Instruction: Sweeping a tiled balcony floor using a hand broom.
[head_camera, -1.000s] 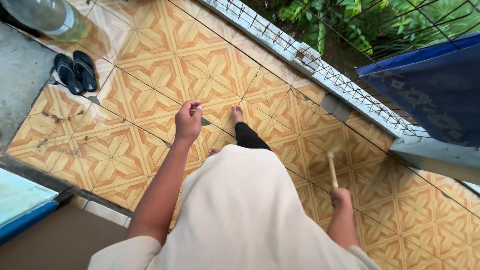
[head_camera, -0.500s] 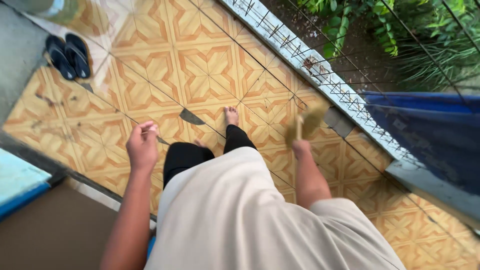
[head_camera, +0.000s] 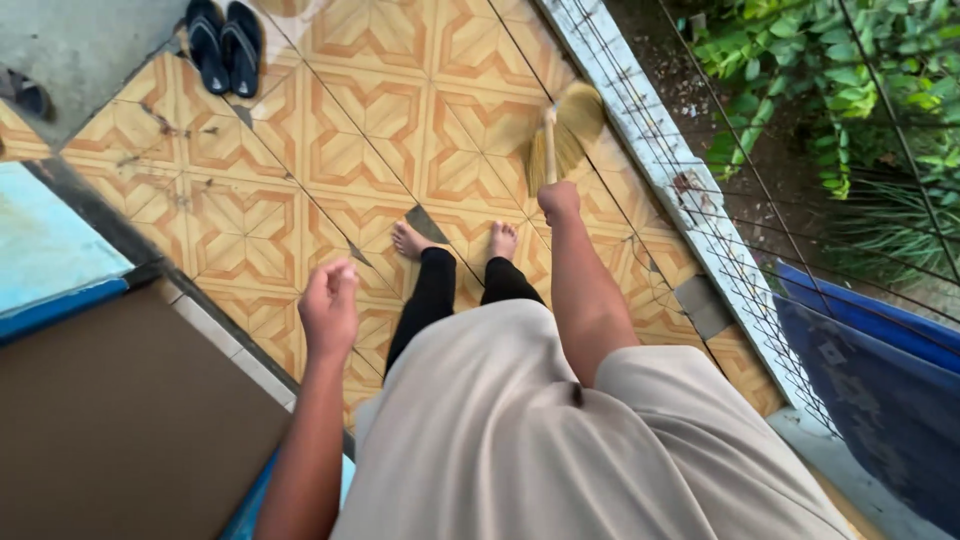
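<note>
The broom (head_camera: 560, 130) is in front of the person, above the tiled floor (head_camera: 250, 215), with its straw-coloured bristles spread like a fan near the low white edge (head_camera: 640, 150) of the terrace (the bristles look blurred). Its thin handle goes down into the right hand (head_camera: 558, 200), which is closed around the handle in a fist. The arm is stretched forward over the light beige garment.

The left hand (head_camera: 328, 305) is held out over the floor at the other side, fingers curled loosely inward; I cannot tell if it holds something small. Between the two arms the person's bare feet (head_camera: 455, 240) stand on the orange patterned tiles, with black trousers above them.

Far from the feet, at the top, a pair of dark sandals (head_camera: 222, 42) lies on the tiles. At the right side there is a wire fence, green plants (head_camera: 830, 80) behind it, and a blue sheet (head_camera: 880, 380) below.
</note>
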